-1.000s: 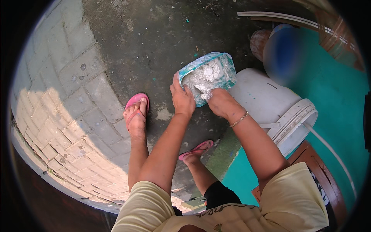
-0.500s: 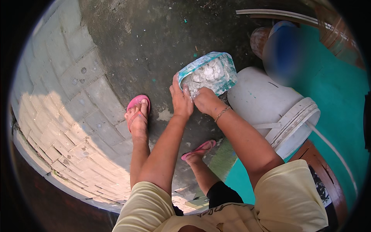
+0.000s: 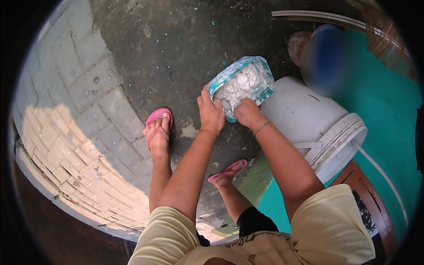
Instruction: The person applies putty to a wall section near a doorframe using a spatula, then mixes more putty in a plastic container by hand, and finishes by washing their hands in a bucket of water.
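A rectangular teal tub (image 3: 264,90), smeared with white, is held up in front of me and tilted so its inside shows. In it lies a white, lumpy, paste-like material (image 3: 240,88). My left hand (image 3: 211,112) is closed on the tub's near left edge, thumb toward the inside. At the tub's near right side, my right hand (image 3: 250,114) reaches into the white material. Its fingers are hidden there, so I cannot tell whether they hold anything. A thin bracelet (image 3: 263,127) circles the right wrist.
Right of the tub stands a large white bucket (image 3: 296,106) with a handle, against a teal wall (image 3: 388,132). Beyond it is a blurred blue round thing (image 3: 329,57). Pale pavers (image 3: 88,119) lie left of the dark ground (image 3: 176,53). My feet wear pink flip-flops (image 3: 160,115).
The tub and both hands have shifted slightly right. My right hand has slid a little right along the tub's near side. More white material shows between the hands.
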A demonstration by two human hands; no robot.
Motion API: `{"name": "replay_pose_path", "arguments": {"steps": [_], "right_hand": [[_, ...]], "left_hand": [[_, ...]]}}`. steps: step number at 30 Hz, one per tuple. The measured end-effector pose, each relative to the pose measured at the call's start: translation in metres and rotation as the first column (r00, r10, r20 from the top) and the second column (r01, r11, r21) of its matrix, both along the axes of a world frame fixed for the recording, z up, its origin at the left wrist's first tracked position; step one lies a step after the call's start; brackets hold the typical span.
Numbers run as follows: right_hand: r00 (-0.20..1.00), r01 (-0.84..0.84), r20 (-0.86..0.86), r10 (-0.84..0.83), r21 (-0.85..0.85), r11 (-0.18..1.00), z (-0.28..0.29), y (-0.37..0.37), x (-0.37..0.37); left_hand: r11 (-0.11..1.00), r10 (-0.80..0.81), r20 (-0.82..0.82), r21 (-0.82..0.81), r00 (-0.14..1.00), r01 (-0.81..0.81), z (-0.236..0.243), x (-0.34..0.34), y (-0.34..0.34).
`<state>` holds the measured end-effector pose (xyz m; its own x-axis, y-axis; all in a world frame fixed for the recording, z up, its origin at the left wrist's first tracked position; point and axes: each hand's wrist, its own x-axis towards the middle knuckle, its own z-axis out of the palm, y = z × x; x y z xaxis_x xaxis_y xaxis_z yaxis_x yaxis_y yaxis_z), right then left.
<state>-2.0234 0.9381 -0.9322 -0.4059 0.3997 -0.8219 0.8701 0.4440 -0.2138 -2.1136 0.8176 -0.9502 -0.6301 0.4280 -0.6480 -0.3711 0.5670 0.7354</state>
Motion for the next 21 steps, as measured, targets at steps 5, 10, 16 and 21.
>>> {"name": "replay_pose_path", "arguments": {"steps": [5, 10, 16, 21], "right_hand": [[0.851, 0.491, 0.297, -0.433, -0.161, 0.856, 0.072, 0.013, -0.056], [0.96, -0.118, 0.23, 0.16, -0.185, 0.976, 0.055, 0.029, -0.039], [0.688, -0.698, -0.078, 0.721, 0.202, 0.687, 0.011, 0.047, 0.012], [0.958, 0.198, 0.236, -0.163, -0.133, 0.971, 0.062, 0.04, -0.047]], "left_hand": [[0.984, -0.019, 0.06, -0.178, 0.998, 0.03, -0.005, -0.014, -0.011], [0.845, -0.37, 0.221, -0.324, 0.902, 0.426, 0.007, -0.027, -0.009], [0.588, -0.665, 0.314, -0.339, 0.678, 0.734, 0.032, -0.035, 0.012], [0.901, -0.427, -0.275, -0.21, 0.861, 0.38, 0.013, -0.019, 0.0]]}}
